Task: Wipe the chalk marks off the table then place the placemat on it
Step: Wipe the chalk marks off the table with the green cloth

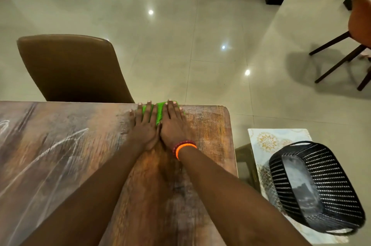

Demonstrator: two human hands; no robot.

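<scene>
A green cloth (160, 112) lies at the far edge of the wooden table (210, 131), mostly hidden under both my hands. My left hand (145, 125) presses flat on its left part with straight fingers. My right hand (173, 123), with orange and red bangles at the wrist, presses flat on its right part. White chalk marks (60, 145) streak the table's left side. A patterned placemat (267, 141) lies on a low stool to the right of the table, under a black basket.
A brown padded chair (74, 69) stands against the table's far edge on the left. A black woven basket (317, 185) sits on the placemat at the right. An orange chair (357, 25) stands far right on the glossy tiled floor.
</scene>
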